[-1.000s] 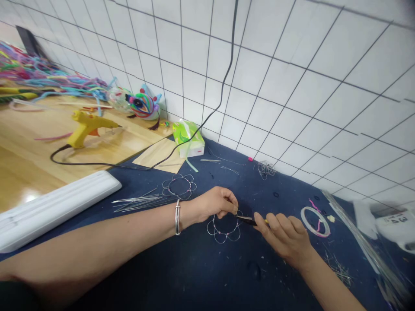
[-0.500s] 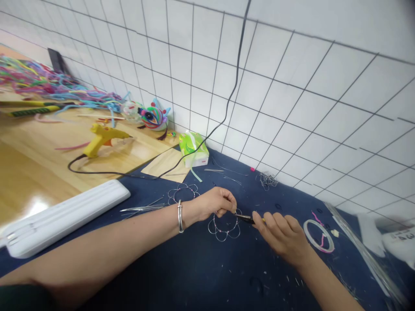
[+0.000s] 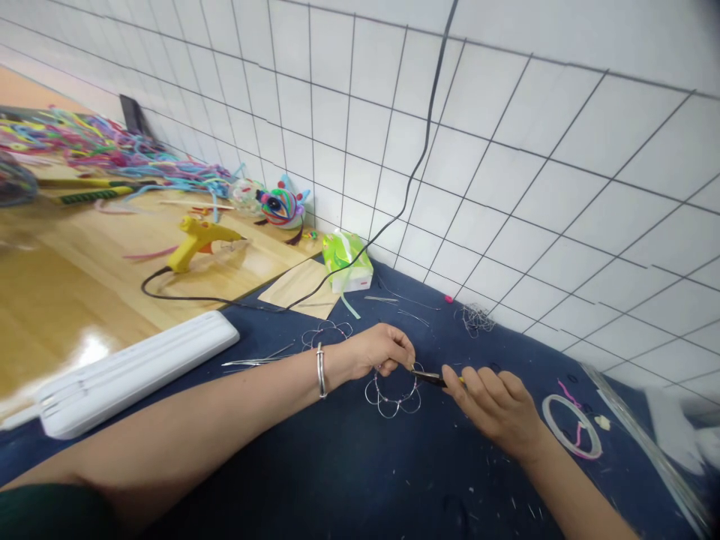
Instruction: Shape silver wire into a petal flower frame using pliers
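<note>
Over the dark blue mat, my left hand (image 3: 388, 349) pinches the upper edge of a flower-shaped wire ring (image 3: 389, 409) with looped petals and small pink beads. My right hand (image 3: 495, 405) is wrapped round pliers (image 3: 430, 377) with dark jaws and a bit of yellow on the handle. The jaws point left and meet the wire right beside my left fingertips. A second looped wire ring (image 3: 327, 330) lies behind my left wrist, partly hidden by the forearm.
Left are a white bar-shaped case (image 3: 140, 375), loose wires (image 3: 259, 361), a yellow glue gun (image 3: 194, 241) with a black cord and coloured pipe cleaners (image 3: 112, 146). Behind are a tissue pack (image 3: 349, 262) and tangled wire (image 3: 477, 319); a white spool ring (image 3: 571, 427) lies right.
The whole view has shifted slightly, so most things appear farther right. Both hands keep their hold on the wire ring and pliers, with little change between them.
</note>
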Demonstrator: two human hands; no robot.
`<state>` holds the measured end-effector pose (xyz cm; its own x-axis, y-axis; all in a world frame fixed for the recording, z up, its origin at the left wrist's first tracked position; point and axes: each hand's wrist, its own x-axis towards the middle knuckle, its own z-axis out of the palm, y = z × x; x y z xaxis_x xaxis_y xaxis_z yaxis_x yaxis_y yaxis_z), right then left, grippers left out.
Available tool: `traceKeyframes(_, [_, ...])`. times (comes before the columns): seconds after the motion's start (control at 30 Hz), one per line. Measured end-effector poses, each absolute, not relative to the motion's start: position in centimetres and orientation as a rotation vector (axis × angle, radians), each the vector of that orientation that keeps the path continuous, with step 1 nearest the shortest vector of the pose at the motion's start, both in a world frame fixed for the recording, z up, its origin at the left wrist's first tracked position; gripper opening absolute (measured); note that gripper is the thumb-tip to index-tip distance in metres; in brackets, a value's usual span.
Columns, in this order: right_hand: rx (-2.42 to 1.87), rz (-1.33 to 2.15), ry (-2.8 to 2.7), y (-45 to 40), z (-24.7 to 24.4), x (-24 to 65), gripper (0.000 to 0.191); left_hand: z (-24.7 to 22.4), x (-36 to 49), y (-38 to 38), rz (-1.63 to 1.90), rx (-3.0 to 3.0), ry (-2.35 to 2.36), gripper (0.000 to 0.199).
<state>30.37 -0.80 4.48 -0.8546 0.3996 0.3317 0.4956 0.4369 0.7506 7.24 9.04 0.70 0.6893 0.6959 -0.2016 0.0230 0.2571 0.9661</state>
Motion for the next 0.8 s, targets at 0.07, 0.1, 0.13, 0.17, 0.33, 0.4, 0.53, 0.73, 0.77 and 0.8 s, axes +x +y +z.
traceKeyframes(0.07, [-0.787, -1.401, -2.586, -0.80, 4.52, 30.39, 0.036, 0.71, 7.23, 9.02, 0.495, 1.247, 0.711, 0.011])
traceKeyframes(0.1, [-0.779, -1.401, -2.586, -0.81, 4.52, 30.38, 0.036, 0.71, 7.22, 9.00, 0.483, 1.245, 0.713, 0.011])
traceKeyframes(0.13, [-0.770, -1.403, -2.583, -0.81, 4.48, 30.36, 0.035, 0.71, 7.22, 8.98, 0.473, 1.244, 0.711, 0.011])
traceKeyframes(0.17, [-0.764, -1.404, -2.578, -0.80, 4.43, 30.34, 0.035, 0.72, 7.22, 8.95, 0.464, 1.243, 0.709, 0.011])
traceKeyframes(0.33, [-0.762, -1.390, -2.550, -0.67, 3.97, 30.32, 0.035, 0.70, 7.28, 8.81, 0.434, 1.233, 0.709, 0.010])
traceKeyframes(0.4, [-0.757, -1.381, -2.544, -0.61, 3.83, 30.38, 0.035, 0.62, 7.33, 8.80, 0.431, 1.230, 0.723, 0.011])
traceKeyframes(0.53, [-0.767, -1.356, -2.561, -0.68, 3.79, 30.48, 0.033, 0.40, 7.42, 8.81, 0.440, 1.221, 0.730, 0.011])
traceKeyframes(0.73, [-0.887, -1.221, -2.593, -0.87, 4.01, 30.35, 0.033, 0.39, 7.56, 8.56, 0.518, 1.226, 0.724, 0.010])
traceKeyframes(0.77, [-0.898, -1.204, -2.590, -0.87, 4.05, 30.31, 0.033, 0.39, 7.60, 8.50, 0.538, 1.230, 0.724, 0.009])
traceKeyframes(0.8, [-0.906, -1.197, -2.591, -0.86, 4.09, 30.27, 0.032, 0.38, 7.63, 8.43, 0.556, 1.236, 0.721, 0.009])
